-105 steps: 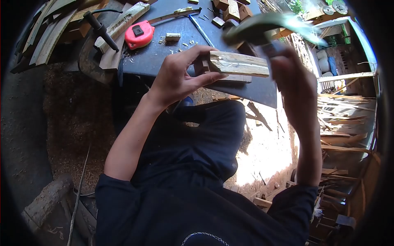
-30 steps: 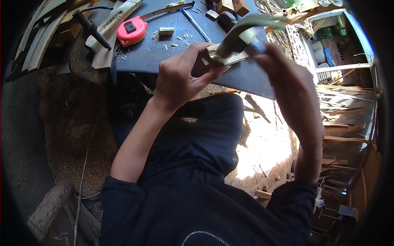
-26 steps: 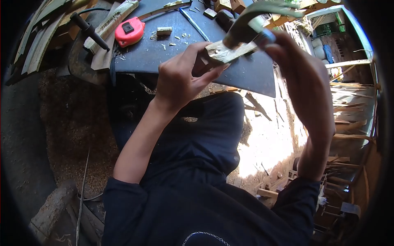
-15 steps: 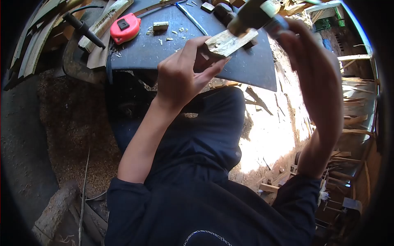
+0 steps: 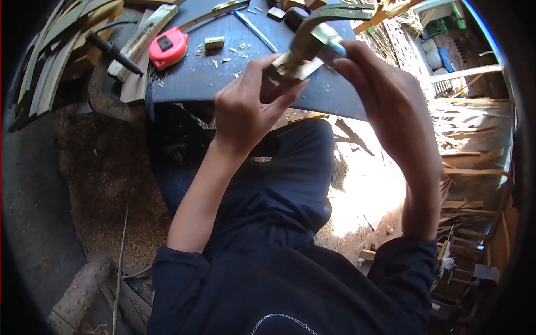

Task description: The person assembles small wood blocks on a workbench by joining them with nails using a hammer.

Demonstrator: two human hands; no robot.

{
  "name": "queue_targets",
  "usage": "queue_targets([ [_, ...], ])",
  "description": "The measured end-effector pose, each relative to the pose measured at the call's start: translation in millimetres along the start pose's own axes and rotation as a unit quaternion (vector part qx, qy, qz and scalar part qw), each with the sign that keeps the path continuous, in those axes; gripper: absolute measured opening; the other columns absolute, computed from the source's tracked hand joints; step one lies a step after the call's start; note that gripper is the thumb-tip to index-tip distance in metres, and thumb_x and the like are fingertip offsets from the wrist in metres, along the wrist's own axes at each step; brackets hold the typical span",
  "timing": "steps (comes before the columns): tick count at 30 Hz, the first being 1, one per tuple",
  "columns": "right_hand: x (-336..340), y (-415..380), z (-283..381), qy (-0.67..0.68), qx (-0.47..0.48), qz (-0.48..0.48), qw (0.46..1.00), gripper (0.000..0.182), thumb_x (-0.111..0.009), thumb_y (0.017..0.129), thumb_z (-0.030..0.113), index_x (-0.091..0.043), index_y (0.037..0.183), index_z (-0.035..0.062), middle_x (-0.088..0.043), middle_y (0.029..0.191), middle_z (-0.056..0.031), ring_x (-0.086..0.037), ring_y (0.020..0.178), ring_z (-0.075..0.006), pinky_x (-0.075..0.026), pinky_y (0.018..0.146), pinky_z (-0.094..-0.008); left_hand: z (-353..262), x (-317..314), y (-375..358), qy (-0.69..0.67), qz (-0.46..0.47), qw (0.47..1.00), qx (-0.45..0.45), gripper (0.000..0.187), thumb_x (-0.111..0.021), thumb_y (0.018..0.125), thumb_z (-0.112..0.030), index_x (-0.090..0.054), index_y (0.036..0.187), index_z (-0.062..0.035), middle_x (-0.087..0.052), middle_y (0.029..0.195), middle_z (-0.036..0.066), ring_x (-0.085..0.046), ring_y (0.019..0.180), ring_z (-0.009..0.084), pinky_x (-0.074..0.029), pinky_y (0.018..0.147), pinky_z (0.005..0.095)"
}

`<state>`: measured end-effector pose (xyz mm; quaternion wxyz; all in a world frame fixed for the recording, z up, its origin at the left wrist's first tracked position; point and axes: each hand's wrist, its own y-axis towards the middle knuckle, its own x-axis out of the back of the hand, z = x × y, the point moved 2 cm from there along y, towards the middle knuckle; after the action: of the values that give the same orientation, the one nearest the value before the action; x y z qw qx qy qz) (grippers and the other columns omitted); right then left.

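My left hand (image 5: 245,103) is wrapped round the near end of a light wood block (image 5: 310,68), holding it over the edge of the dark table (image 5: 184,86). Closed on the handle of a claw hammer (image 5: 306,40), my right hand (image 5: 377,75) is to the right of the block. The hammer's head comes down over the block's top face, close to my left fingers, and its curved claw points up and to the right. Much of the block is hidden behind the hammer head and my fingers.
A red tape measure (image 5: 168,49) lies at the table's left, beside a small wood offcut (image 5: 214,42) and scattered chips. A blue pen-like stick (image 5: 255,30) lies farther back. A clamp (image 5: 114,54) stands at the left edge, near stacked wood strips (image 5: 53,61).
My right hand has swung the hammer down and to the left, so its head now covers the block's top. My left hand has kept its hold on the block, nearly still.
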<state>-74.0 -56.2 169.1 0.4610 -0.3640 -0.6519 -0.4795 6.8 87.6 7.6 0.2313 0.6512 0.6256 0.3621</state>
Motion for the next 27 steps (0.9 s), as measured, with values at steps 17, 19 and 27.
queue_targets([
  [17, -22, -38, -12, 0.178, -0.200, -0.067, 0.961, 0.023, -0.059, 0.108, 0.029, -0.058, 0.114, 0.0067, -0.064, 0.076, -0.0207, -0.064, 0.072, -0.0444, -0.046, 0.062, -0.0482, -36, -6, -2, 0.018, 0.085, 0.992, 0.089, 0.090, -0.089, 0.080, -0.044, -0.041, 0.144, -0.0030, -0.063, 0.120, 0.018, -0.068, 0.106, 0.0318, -0.056, 0.089, 0.0435],
  [19, -24, -40, -13, 0.195, -0.201, -0.074, 0.957, 0.024, -0.059, 0.108, 0.029, -0.059, 0.114, 0.0065, -0.064, 0.075, -0.0198, -0.064, 0.070, -0.0431, -0.046, 0.062, -0.0472, -33, -3, -3, -0.023, 0.091, 0.991, 0.093, 0.085, -0.084, 0.083, -0.040, -0.040, 0.146, -0.0030, -0.062, 0.121, 0.018, -0.066, 0.107, 0.0327, -0.054, 0.092, 0.0451],
  [27, -31, -43, -19, 0.227, -0.175, -0.098, 0.953, 0.024, -0.059, 0.108, 0.030, -0.061, 0.113, 0.0066, -0.063, 0.075, -0.0177, -0.063, 0.069, -0.0394, -0.046, 0.062, -0.0444, 12, 1, 30, -0.252, 0.138, 0.915, 0.283, 0.068, -0.063, 0.096, -0.048, -0.051, 0.136, 0.0058, -0.067, 0.115, 0.016, -0.064, 0.105, 0.0238, -0.049, 0.099, 0.0366],
])
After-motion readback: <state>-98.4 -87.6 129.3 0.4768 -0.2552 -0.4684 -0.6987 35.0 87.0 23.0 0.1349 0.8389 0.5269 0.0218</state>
